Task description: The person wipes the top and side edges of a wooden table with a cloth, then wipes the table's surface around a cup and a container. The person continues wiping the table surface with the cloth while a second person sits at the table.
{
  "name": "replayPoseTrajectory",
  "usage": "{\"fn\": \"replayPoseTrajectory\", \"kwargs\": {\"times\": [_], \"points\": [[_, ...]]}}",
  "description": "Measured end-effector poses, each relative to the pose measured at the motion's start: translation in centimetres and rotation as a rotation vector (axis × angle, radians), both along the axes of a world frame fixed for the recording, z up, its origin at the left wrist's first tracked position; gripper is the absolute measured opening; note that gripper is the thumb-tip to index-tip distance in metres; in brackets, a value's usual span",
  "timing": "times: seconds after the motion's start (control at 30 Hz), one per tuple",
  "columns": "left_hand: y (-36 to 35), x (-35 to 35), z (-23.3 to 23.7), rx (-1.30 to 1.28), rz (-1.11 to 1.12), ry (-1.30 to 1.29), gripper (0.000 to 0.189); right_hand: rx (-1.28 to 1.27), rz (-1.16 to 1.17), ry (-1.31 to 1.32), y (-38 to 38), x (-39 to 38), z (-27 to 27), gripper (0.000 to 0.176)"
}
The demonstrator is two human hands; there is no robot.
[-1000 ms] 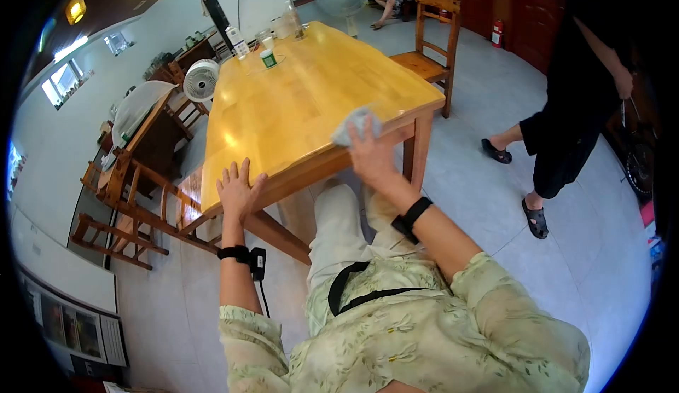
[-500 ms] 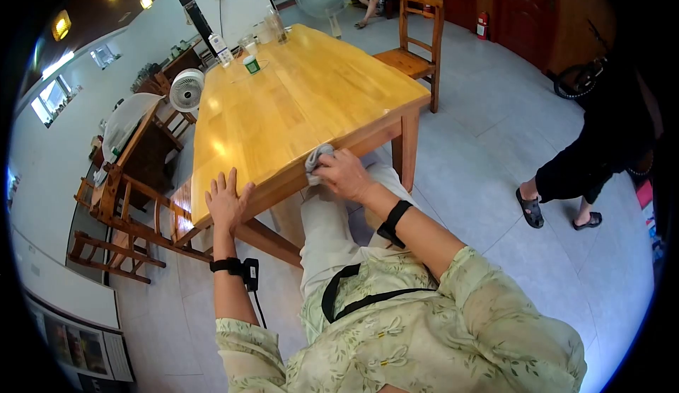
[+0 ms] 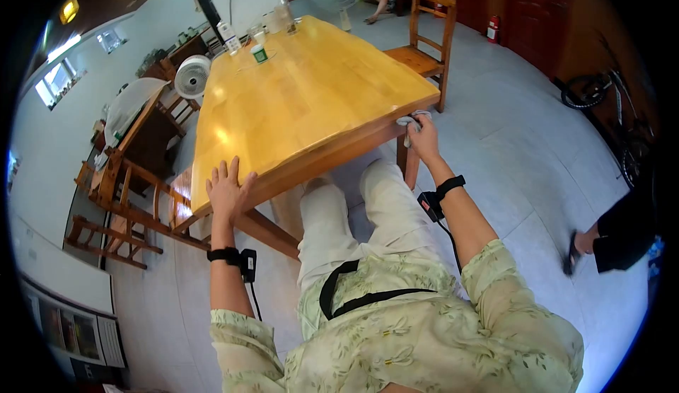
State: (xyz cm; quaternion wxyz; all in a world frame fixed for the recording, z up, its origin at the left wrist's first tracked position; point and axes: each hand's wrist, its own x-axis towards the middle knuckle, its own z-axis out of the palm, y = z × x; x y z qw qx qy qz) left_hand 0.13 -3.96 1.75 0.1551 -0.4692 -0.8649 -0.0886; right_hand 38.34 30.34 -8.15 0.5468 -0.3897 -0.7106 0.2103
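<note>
A grey cloth (image 3: 412, 119) is held in my right hand (image 3: 423, 138), against the front edge of the wooden table (image 3: 311, 96) close to its right corner. My left hand (image 3: 228, 189) lies flat with fingers spread on the tabletop near the front left corner, holding nothing. At the far end of the table stand a white bottle (image 3: 228, 37), a green and white cup (image 3: 259, 53) and some clear containers.
A wooden chair (image 3: 424, 46) stands beyond the table's right side. White fans (image 3: 192, 77) are at the left and far end. Wooden chairs are at the left. A walking person's leg (image 3: 622, 234) shows at right, near a bicycle (image 3: 587, 91). Another person sits far back.
My right hand has moved right along the table's front edge with the cloth, from the middle to near the right corner. My left hand stays in place. The walking person has moved farther right.
</note>
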Motion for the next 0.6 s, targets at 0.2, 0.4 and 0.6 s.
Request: {"fn": "replayPoseTrajectory", "kwargs": {"times": [0.2,0.4,0.6], "points": [[-0.1,0.0,0.2,0.006,0.006,0.004,0.077,-0.189,0.081,0.244,-5.4,-7.3,-0.3,0.060],[-0.3,0.0,0.6,0.014,0.013,0.019,0.078,-0.617,0.487,0.435,-14.3,-13.1,3.1,0.062],[-0.1,-0.1,0.6,0.049,0.023,0.008,0.080,-0.591,0.592,0.477,-19.1,-20.0,1.4,0.054]]}}
